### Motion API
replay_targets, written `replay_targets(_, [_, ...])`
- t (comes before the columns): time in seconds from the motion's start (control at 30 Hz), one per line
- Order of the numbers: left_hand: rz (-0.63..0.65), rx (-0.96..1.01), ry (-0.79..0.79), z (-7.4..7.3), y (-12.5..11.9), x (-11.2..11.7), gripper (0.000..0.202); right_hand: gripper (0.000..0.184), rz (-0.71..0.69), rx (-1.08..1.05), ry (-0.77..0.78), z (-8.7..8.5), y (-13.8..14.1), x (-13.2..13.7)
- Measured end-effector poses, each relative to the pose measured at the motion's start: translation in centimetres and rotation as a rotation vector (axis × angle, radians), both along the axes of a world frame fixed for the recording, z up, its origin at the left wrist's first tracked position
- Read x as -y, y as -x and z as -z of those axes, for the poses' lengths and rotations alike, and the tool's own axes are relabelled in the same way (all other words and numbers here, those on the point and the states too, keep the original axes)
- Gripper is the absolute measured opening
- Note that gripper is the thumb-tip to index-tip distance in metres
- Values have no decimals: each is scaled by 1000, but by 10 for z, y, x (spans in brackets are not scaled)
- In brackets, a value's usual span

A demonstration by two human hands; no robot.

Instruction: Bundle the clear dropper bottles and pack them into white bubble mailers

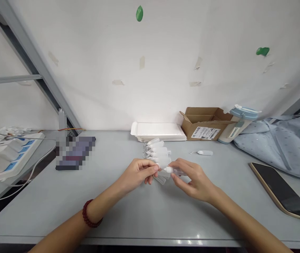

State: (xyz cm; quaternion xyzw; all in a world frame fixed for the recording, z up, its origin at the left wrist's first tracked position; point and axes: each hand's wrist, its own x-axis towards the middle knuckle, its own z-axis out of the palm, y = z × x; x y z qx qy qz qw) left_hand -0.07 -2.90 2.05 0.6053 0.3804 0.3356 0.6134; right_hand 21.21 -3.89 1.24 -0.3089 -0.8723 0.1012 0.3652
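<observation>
My right hand [192,179] grips a small clear plastic tube [177,171] with a white cap [168,169], held roughly level with the cap toward the left. From the cap a thin strand [161,169] runs to my left hand [141,171], whose thumb and forefinger pinch it; whether it is cord or wire is too fine to tell. Just behind and beneath both hands lies a row of similar white tubes [159,150] with thin white loops at their left ends, partly covered by the fingers. Another white tube [205,153] lies alone to the right, its loop pointing left.
Against the wall are a stack of flat white boxes [160,130], an open cardboard box [205,131] and a blue-lidded bottle [238,124]. On the right sit blue fabric [279,140] and a phone [284,191]. Power strips [15,158] with cables fill the left; a blurred dark object [76,153] stands nearby.
</observation>
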Motion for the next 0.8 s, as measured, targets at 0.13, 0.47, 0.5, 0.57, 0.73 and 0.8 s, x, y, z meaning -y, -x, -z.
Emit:
replay_targets(0.13, [4,0,-1,0,-1,0,25,19,0,2,1,0,0,0])
replay_targets(0.47, [0,-4,1,0,-1,0,23,19,1,0,5,3,0,0])
replay_targets(0.5, [2,-2,-1,0,0,0,24,18,-1,-4,2,3,0,0])
replay_targets(0.57, [4,0,-2,0,0,0,24,18,-4,-11,-4,3,0,0])
replay_targets(0.73, [15,-6,-6,0,0,0,24,19,-9,-21,1,3,0,0])
replay_targets(0.8, [22,-12,-11,0,0,0,24,19,-14,-18,11,2,0,0])
